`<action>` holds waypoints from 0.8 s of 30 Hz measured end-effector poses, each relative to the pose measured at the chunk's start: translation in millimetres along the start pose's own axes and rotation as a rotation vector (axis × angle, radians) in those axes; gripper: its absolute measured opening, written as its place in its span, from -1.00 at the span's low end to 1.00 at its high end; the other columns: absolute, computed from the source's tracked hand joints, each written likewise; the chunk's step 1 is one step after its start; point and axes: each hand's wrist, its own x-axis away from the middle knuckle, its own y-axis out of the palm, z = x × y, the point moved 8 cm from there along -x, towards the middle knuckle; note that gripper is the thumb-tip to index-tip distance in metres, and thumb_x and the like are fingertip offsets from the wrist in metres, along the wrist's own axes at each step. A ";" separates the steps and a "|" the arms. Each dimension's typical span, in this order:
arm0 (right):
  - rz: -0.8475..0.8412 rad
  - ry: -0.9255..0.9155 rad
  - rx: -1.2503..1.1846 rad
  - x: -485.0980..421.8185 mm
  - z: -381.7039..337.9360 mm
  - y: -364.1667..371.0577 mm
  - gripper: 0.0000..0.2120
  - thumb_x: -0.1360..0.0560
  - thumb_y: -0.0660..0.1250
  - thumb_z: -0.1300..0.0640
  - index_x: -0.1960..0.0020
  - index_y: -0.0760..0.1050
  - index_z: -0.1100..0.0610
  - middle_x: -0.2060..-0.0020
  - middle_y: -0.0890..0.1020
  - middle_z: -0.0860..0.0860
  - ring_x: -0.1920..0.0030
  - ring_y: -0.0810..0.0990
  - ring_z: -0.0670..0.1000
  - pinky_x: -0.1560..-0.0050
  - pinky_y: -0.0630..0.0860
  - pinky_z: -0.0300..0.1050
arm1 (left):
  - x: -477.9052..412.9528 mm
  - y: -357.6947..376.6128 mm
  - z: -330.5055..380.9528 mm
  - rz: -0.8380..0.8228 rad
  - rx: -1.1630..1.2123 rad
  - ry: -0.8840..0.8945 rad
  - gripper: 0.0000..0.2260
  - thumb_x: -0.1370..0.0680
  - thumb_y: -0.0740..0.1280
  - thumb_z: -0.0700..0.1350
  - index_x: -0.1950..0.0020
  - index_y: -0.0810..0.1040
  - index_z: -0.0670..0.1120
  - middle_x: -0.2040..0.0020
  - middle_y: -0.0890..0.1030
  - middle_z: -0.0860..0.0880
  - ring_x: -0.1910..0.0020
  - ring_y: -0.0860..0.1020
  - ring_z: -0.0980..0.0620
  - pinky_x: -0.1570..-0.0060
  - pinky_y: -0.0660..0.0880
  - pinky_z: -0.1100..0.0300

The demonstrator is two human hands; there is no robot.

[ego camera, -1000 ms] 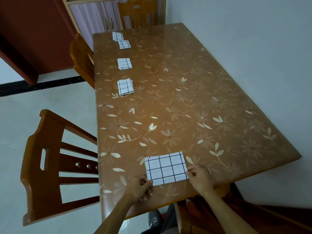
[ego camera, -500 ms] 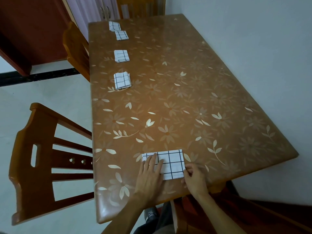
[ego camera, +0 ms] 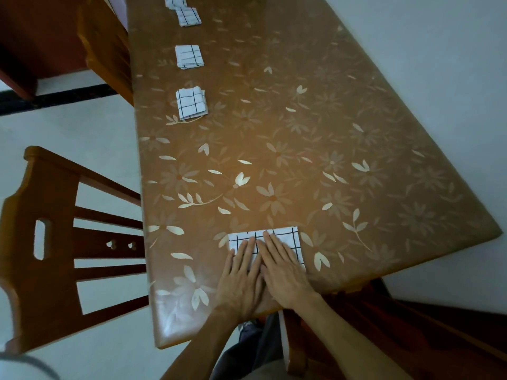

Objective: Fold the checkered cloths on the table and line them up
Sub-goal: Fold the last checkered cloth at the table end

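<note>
A white checkered cloth point(ego camera: 285, 236), folded into a rectangle, lies near the front edge of the brown floral table point(ego camera: 315, 127). My left hand point(ego camera: 241, 278) and my right hand point(ego camera: 282, 267) both rest flat on it, side by side, fingers stretched out and pressing down. They cover its near half. Several folded checkered cloths sit in a row along the table's left side: one point(ego camera: 191, 104) at mid-table, another point(ego camera: 189, 56) beyond it, a third point(ego camera: 188, 16) further back, and a part of one more point(ego camera: 174, 0) at the top edge.
A wooden chair point(ego camera: 55, 242) stands at the table's left, and a second chair point(ego camera: 107, 48) further back on the same side. A white wall runs along the table's right side. Another wooden chair point(ego camera: 384, 338) is under me at the front edge.
My left hand slid from the cloth's left edge onto its top. My right hand left the right corner and now lies flat beside the left. The view tilted down.
</note>
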 end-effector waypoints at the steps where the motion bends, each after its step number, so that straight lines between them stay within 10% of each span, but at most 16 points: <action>1: -0.006 0.009 0.003 -0.3 6.5 0.4 -0.43 -0.62 -0.09 -0.09 -0.57 0.07 0.12 -0.57 0.12 0.08 -0.57 0.07 0.06 -0.47 -0.03 0.01 | -0.2 -0.4 -2.3 0.008 0.006 -0.023 -0.41 -0.65 -0.23 0.10 -0.62 0.04 -0.15 -0.63 -0.03 -0.20 -0.61 -0.06 -0.20 -0.51 0.04 -0.21; 10: -0.050 0.091 0.051 6.7 59.6 -7.9 -0.39 -0.65 -0.31 -0.14 -0.59 0.05 0.12 -0.59 0.10 0.05 -0.57 0.10 0.04 -0.49 0.02 0.03 | 2.7 -10.7 -14.2 0.000 0.077 -0.186 -0.38 -0.62 -0.24 0.25 -0.64 -0.14 0.03 -0.64 -0.18 -0.14 -0.61 -0.17 -0.13 -0.52 -0.02 -0.25; 17: -0.058 0.076 -0.022 -20.8 53.9 -49.8 -0.44 -0.54 0.20 -0.04 -0.51 0.22 0.06 -0.35 0.37 -0.01 -0.38 0.29 0.05 -0.47 0.15 -0.01 | -0.6 -15.5 -18.0 -0.021 0.085 -0.188 -0.38 -0.62 -0.11 0.28 -0.63 0.02 0.06 -0.64 -0.03 -0.15 -0.61 0.02 -0.16 -0.48 0.12 -0.27; 24: -0.233 0.170 -0.107 -39.4 60.1 -64.0 -0.72 -0.53 0.31 -0.06 0.21 0.48 0.13 0.10 0.54 0.08 0.00 0.50 0.10 0.04 0.44 -0.07 | -1.7 -26.8 -26.2 0.073 0.141 -0.144 -0.34 -0.59 0.10 0.24 -0.63 0.05 0.01 -0.65 -0.07 -0.11 -0.62 -0.04 -0.12 -0.54 0.00 -0.17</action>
